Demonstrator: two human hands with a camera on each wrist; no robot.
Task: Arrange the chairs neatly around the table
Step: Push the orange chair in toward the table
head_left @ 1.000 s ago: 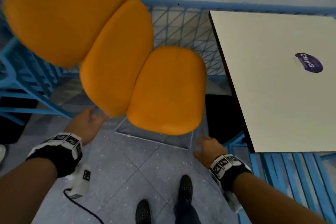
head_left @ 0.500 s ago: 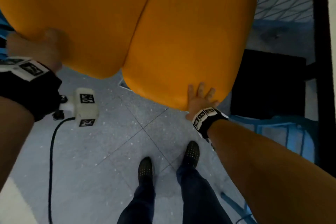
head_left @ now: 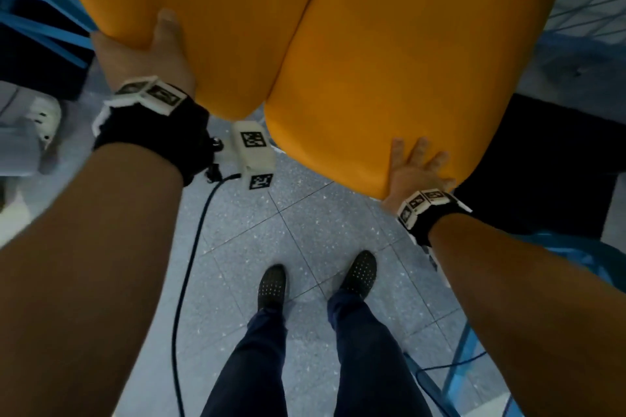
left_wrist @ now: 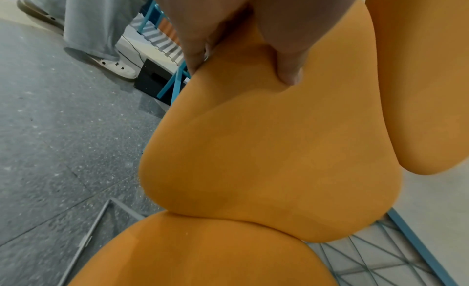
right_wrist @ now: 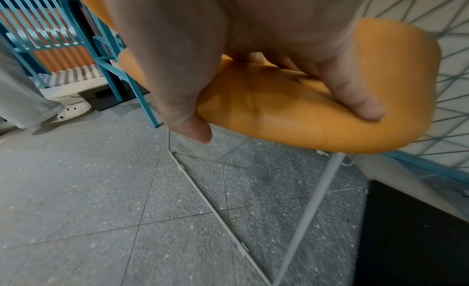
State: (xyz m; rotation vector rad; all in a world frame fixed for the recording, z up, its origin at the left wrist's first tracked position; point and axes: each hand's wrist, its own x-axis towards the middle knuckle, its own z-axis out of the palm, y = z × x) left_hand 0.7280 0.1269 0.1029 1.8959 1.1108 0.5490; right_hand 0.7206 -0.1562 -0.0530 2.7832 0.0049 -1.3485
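Note:
An orange padded chair fills the top of the head view, its seat pad [head_left: 389,61] on the right and its back pad [head_left: 220,10] on the left. My left hand [head_left: 149,44] grips the outer edge of the back pad, thumb pressed into the front and fingers behind it. The left wrist view shows that thumb denting the back pad [left_wrist: 266,160]. My right hand [head_left: 416,162] grips the seat's near edge, fingers on top. In the right wrist view the thumb hooks under the seat [right_wrist: 304,113]. The table is out of view.
The chair's thin white wire frame [right_wrist: 215,210] stands on grey speckled tiles. A black slab [head_left: 542,162] lies on the floor at right, with a blue slatted chair [head_left: 576,247] nearer. Another person's white shoe [head_left: 44,118] is at left. A cable [head_left: 189,264] hangs by my feet.
Both hands have reached the chair and taken hold, left on the back pad, right on the seat edge. The view has closed in on the chair, and the table has left the frame.

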